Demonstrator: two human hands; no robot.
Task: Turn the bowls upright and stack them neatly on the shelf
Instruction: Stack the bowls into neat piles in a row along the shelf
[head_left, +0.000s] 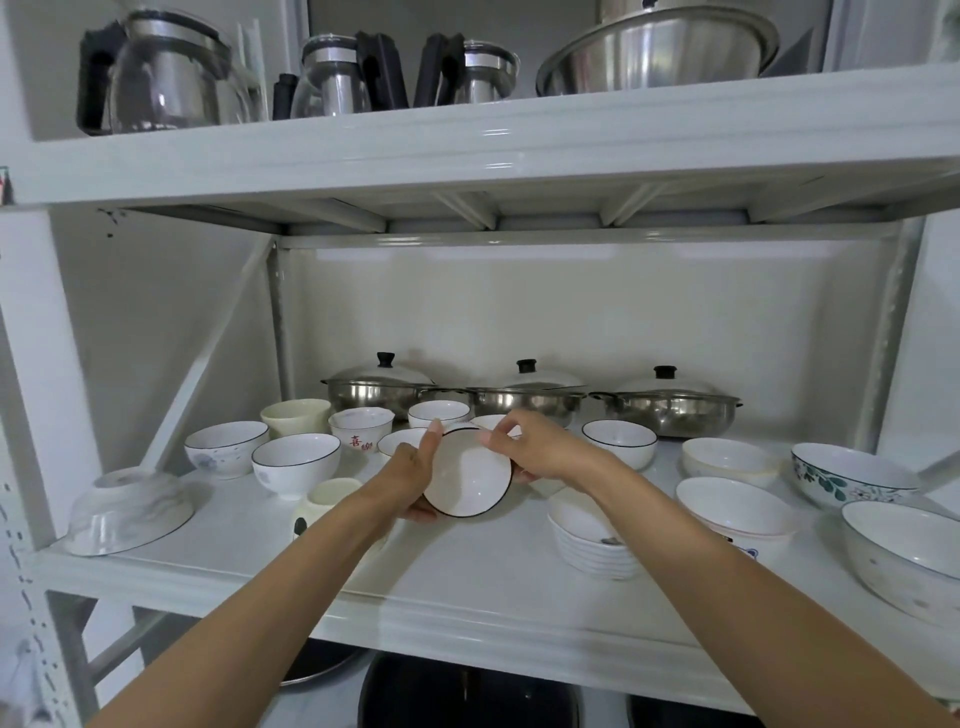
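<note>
Both hands hold a white bowl with a thin black rim (467, 475) above the middle of the white shelf (467, 571). The bowl is tilted so its inside faces me. My left hand (410, 467) grips its left edge, thumb over the rim. My right hand (530, 447) pinches the upper right rim. Several upright white bowls stand behind, such as one at the left (296, 462) and one at the right (621, 441). A large marbled bowl (130, 512) lies upside down at the far left. A stack of white bowls (592, 540) stands just right of the held bowl.
Three lidded steel pots (524, 395) line the back of the shelf. Larger bowls stand at the right, one with a green leaf pattern (852, 475). A cream cup (332, 496) sits under my left forearm. Glass jugs and a steel basin (660, 47) fill the shelf above.
</note>
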